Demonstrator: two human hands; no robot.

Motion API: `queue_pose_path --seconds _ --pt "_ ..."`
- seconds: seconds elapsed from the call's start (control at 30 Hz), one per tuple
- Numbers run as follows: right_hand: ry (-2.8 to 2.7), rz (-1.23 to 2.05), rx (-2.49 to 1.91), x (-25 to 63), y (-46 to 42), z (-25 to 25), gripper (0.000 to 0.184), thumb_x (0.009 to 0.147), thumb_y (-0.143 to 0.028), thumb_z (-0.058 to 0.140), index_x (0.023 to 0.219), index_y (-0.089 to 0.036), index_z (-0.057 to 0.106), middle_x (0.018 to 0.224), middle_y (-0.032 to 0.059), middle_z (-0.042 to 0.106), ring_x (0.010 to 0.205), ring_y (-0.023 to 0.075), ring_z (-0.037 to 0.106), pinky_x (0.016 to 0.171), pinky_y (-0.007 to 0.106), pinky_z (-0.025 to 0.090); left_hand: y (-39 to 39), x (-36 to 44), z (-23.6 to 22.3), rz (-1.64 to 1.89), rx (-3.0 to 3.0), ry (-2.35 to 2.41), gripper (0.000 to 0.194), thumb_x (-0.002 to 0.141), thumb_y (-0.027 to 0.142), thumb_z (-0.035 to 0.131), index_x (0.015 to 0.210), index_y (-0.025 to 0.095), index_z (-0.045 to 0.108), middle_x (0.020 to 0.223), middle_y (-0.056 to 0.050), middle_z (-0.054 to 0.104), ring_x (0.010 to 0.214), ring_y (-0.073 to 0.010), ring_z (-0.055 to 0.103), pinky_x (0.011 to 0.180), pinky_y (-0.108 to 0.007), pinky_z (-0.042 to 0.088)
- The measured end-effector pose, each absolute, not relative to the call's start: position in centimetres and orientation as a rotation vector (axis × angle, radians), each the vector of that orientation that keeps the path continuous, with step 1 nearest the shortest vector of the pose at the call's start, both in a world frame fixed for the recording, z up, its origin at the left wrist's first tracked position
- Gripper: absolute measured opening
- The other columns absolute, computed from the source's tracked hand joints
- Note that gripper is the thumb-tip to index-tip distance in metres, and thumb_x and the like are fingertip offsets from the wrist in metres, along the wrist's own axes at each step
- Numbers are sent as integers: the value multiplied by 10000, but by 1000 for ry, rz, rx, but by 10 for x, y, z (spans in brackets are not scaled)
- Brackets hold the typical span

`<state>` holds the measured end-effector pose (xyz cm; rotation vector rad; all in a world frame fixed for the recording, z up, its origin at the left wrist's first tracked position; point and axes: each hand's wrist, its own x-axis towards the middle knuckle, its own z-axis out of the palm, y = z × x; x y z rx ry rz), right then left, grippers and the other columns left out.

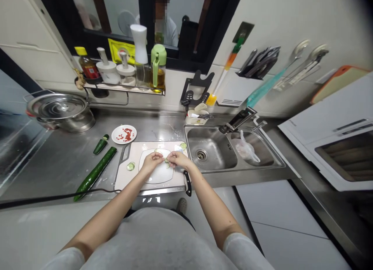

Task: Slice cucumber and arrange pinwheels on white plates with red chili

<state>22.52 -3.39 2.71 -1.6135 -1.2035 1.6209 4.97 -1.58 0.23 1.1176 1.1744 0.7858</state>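
Note:
Over a white squarish plate (pixel 159 177), my left hand (pixel 152 162) and my right hand (pixel 178 160) meet with fingers pinched. Between their fingertips is a small green cucumber slice (pixel 166 160), which both appear to grip; the fingers partly cover it. More pale green pieces lie on the plate just below and behind the fingers. The plate rests on a light cutting board (pixel 126 179). Cucumber slices (pixel 131 166) sit on the board's left side, with others (pixel 183 146) at its far right corner. A black-handled knife (pixel 188 183) lies at the board's right edge, its blade mostly hidden by my right arm.
Left of the board lie a long cucumber (pixel 95 173) and a shorter cucumber piece (pixel 100 147). A small plate (pixel 115 136) holds red bits. Beyond are a lidded steel pot (pixel 77 120) and a condiment rack (pixel 122 87). The double sink (pixel 211 167) is at right. A cable crosses the front left.

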Motion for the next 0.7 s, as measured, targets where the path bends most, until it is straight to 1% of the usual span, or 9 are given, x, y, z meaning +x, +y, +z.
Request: queue_pose_path --seconds 0.07,0.13,0.23,0.3,0.47,0.7 --pt "-1304 1510 -1701 226 -34 23 87 794 -218 616 743 -154 585 516 -48 545 477 77 483 506 188 386 -14 54 -7 782 1204 1210 280 602 365 734 761 158 631 617 10 614 612 -114 557 615 -228 427" --pt "-1454 1354 -1800 226 -36 19 66 794 -178 583 739 -148 605 545 -38 562 525 83 488 546 192 378 -14 56 -15 741 1287 1262 239 622 348 711 752 165 630 619 14 616 611 -118 561 628 -233 431" --pt "-1649 1116 -1923 225 -38 16 64 776 -140 573 756 -148 633 695 -2 642 650 100 530 619 196 383 -15 60 -25 643 1404 1354 170 655 309 684 753 177 640 636 22 627 614 -118 569 635 -232 421" --pt "-1725 1025 -1986 224 -38 13 75 780 -140 571 790 -151 645 766 16 666 698 112 543 648 203 382 -15 62 -27 576 1478 1407 137 672 285 673 763 186 650 656 24 639 627 -120 577 634 -229 409" --pt "-1822 918 -2120 221 -37 4 112 811 -176 582 894 -156 654 817 39 672 735 137 559 675 220 369 -14 66 -26 445 1622 1488 105 702 246 653 797 200 664 666 25 648 647 -129 585 617 -226 385" --pt "-1927 837 -2208 221 -35 -6 113 855 -223 578 943 -183 636 898 56 672 824 159 584 686 226 346 -14 70 -22 335 1716 1537 109 730 241 641 830 212 673 725 1 688 705 -155 615 631 -237 388"
